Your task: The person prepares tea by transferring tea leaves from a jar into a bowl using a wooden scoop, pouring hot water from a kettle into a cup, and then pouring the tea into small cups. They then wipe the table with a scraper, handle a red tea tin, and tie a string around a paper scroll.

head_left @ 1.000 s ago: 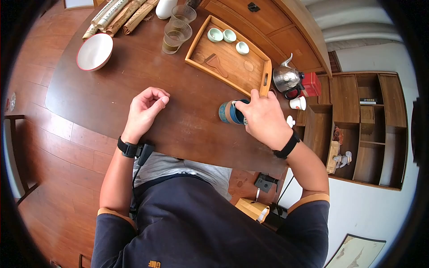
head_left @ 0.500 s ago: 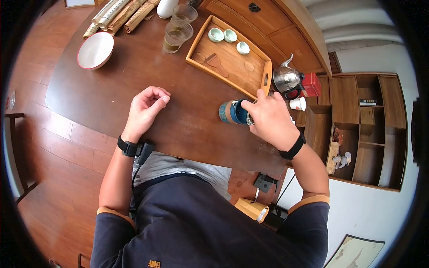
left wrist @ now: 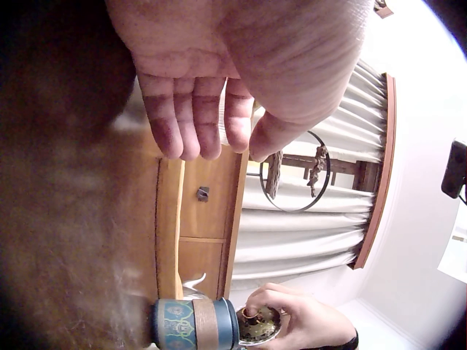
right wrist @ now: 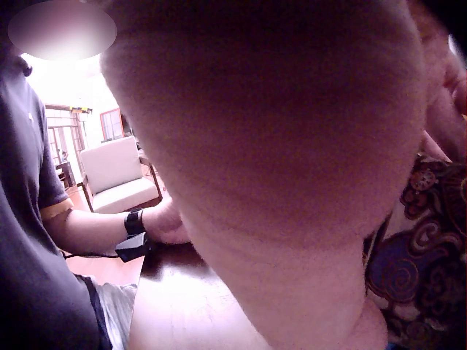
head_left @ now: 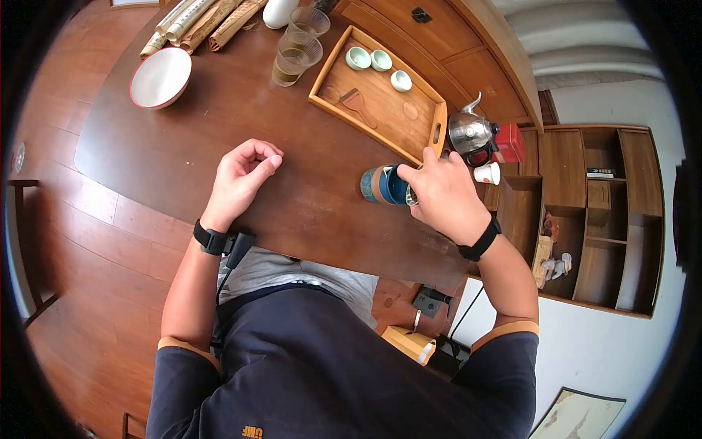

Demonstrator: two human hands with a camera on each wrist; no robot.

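A blue patterned cup [head_left: 374, 184] with a tan band around it stands upright on the table, in front of me to the right. My right hand [head_left: 449, 197] is just above its mouth and pinches a patterned lid [left wrist: 259, 327] by the knob. In the left wrist view that lid is tilted, close over the cup's rim; in the right wrist view its swirled surface fills the right side. My left hand [head_left: 245, 175] is over the table left of the cup, fingers loosely curled and holding nothing.
Beyond the cup lies a wooden tray [head_left: 333, 108] bearing small pale-green cups [head_left: 379, 60]. A steel kettle [head_left: 469, 130] and a paper cup [head_left: 487, 173] stand right of it. Two clear cups [head_left: 296, 58] and a white bowl [head_left: 160, 78] are at the back left.
My right hand has moved slightly right, away from the cup, with the lid, and more of the cup's dark blue inside shows. The left hand has stayed in place.
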